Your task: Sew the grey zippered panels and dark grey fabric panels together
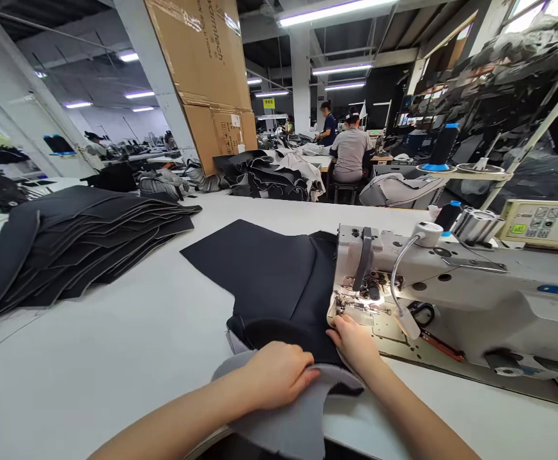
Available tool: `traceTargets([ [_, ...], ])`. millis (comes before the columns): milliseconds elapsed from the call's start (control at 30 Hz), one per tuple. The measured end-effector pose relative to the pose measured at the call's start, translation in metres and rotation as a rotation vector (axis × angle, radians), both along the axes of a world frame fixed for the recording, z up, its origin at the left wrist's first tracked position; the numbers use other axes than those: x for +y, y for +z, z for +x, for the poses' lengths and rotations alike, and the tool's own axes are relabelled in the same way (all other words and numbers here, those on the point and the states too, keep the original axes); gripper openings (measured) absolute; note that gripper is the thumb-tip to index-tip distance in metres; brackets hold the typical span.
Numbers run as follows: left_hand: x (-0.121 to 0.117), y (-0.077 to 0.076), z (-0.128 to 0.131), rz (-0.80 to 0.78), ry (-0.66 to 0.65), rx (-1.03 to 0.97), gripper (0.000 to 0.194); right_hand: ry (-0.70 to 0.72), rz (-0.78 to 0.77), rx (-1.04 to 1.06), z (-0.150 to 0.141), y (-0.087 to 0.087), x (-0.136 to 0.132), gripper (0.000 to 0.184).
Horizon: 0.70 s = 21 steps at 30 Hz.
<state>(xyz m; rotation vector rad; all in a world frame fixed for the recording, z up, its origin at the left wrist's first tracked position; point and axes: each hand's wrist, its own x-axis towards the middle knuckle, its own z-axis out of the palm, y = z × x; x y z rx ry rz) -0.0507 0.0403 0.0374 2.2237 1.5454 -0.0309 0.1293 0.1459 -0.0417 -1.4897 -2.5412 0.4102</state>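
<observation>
A dark fabric piece [269, 262] with a sewn seam lies on the white table, its right edge running under the head of an industrial sewing machine [355, 262]. Its near end folds over and shows a grey underside [283, 421]. My left hand [279, 374] grips this folded part, thumb and fingers closed on the fabric. Close to the lit needle area [355, 303], my right hand [353, 342] pinches the fabric's right edge, just in front of the presser foot. The fingertips of the right hand are partly hidden by the hand itself.
A stack of dark fabric panels [101, 236] lies on the left of the white table [144, 358]. Red-handled scissors or snips [444, 345] rest by the machine. Thread cones [446, 145] stand behind it. Fabric heaps [273, 176], a cardboard box [211, 76] and seated and standing people [350, 153] are farther back.
</observation>
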Motion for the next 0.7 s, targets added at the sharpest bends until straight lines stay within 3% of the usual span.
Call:
traceTargets([
  [67,-0.007,0.01,0.003,-0.087,-0.021,0.077,0.039,0.023,0.044,-0.017,0.001,0.002,-0.006,0.013],
  [133,-0.005,0.011,0.004,-0.175,0.015,0.093,0.036,0.029,0.082,-0.03,0.002,0.004,-0.01,0.015],
  [233,0.006,-0.005,0.004,-0.22,0.146,0.098,0.034,0.024,0.125,-0.037,0.002,0.006,-0.012,0.016],
  [333,0.009,-0.031,0.007,-0.054,0.225,0.19,0.034,0.02,0.154,-0.028,0.003,0.007,-0.013,0.018],
  [400,0.004,-0.048,0.009,0.173,0.126,0.289,0.045,0.019,0.165,-0.02,0.003,0.008,-0.013,0.019],
  [467,0.0,-0.062,0.009,0.368,-0.07,0.329,0.05,0.023,0.167,-0.011,0.004,0.008,-0.013,0.019],
  [533,-0.002,-0.07,0.009,0.457,-0.235,0.283,0.046,0.027,0.163,0.003,0.004,0.007,-0.013,0.021],
  [600,0.0,-0.074,0.01,0.453,-0.286,0.218,0.043,0.026,0.151,0.024,0.005,0.006,-0.012,0.022],
  [700,0.003,-0.074,0.015,0.445,-0.227,0.182,0.043,0.01,0.111,0.061,0.006,0.004,-0.01,0.02],
])
